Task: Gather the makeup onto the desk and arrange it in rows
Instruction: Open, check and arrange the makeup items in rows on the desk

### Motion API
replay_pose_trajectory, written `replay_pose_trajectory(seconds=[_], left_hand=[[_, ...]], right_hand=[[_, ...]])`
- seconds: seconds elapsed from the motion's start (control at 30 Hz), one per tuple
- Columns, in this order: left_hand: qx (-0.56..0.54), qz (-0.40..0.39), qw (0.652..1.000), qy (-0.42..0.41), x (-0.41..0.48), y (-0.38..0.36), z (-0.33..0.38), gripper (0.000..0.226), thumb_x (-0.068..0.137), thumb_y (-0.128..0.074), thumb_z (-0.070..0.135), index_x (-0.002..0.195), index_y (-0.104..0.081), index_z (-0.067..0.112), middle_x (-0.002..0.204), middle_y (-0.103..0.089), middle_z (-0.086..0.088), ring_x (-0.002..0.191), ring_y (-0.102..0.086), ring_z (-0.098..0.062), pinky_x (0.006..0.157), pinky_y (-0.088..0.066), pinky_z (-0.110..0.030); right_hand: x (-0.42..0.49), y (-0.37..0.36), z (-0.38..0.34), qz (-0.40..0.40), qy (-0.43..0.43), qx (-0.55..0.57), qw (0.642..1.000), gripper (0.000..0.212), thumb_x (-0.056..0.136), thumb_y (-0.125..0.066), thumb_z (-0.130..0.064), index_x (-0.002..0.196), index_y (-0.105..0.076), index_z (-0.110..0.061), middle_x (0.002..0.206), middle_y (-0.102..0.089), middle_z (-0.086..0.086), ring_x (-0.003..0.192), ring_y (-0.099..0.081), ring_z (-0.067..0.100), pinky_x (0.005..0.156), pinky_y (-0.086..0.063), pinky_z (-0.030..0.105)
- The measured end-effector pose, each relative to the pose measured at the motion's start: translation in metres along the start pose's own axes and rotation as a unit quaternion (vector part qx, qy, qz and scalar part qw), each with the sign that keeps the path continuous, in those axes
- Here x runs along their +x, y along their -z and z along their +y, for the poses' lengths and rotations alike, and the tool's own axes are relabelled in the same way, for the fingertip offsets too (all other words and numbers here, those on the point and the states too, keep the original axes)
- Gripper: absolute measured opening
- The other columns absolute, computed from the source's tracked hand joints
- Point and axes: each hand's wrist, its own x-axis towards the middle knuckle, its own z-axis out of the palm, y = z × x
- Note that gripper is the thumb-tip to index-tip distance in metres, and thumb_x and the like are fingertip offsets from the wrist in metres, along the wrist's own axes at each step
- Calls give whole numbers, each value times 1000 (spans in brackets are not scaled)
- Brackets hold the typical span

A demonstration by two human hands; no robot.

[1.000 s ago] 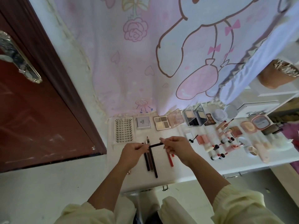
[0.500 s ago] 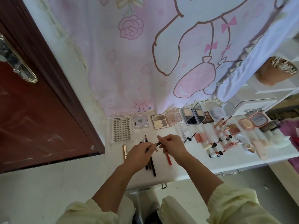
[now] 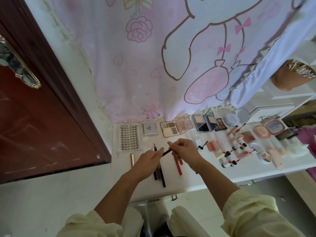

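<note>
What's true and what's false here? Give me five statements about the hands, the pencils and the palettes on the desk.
1. The left hand and right hand both hold one dark pencil. True.
2. The lash tray lies at the right end of the desk. False: it lies at the left end, by the door.
3. A red pencil lies on the desk near the right hand. True.
4. The four-pan palette is closed. False: its lid stands open.
5. Several brown pencils lie side by side near the left hand. True.
</note>
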Motion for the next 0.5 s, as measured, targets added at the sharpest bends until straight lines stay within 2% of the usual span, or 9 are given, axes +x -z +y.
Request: replay_pose_trajectory(seconds=[0.1,0.23,0.33,0.4,0.5], left_hand=[[-4,-16,1000,20,0,3,0,62,101,-33,47,70,-66,5,61,-48,1,59,-48,-10,63,-35,-22],[-2,-52,999,-2,2,7,-4,41,103,-36,37,79,-63,17,79,-53,-3,74,-50,-12,72,-38,-25],[41,-65,997,-32,6,7,-7,31,104,-36,24,92,-59,8,75,-48,1,68,-44,-9,63,-34,-20],[48,-40,998,-33,12,4,-11,25,104,-37,20,90,-57,13,71,-45,4,62,-41,-7,56,-31,-14],[-56,31,998,8,19,-6,-20,23,101,-44,16,98,-67,15,75,-59,1,70,-55,-12,69,-45,-20]], right_hand=[[3,7,-4,-6,-8,-12,1000,18,90,-67,-18,78,-66,-4,62,-65,7,50,-52,12,49,-45,21],[6,22,-9,-10,-17,-29,999,18,92,-64,-15,78,-70,-5,64,-65,7,51,-53,11,49,-45,20],[7,35,-9,18,-27,17,999,20,93,-63,-15,81,-72,-2,64,-63,8,53,-51,12,55,-45,22],[7,40,-6,37,-34,67,997,21,92,-64,-17,83,-72,0,65,-62,8,54,-50,11,57,-45,23],[2,40,4,53,-49,110,991,18,85,-72,-15,91,-71,2,70,-69,9,62,-63,14,64,-54,24]])
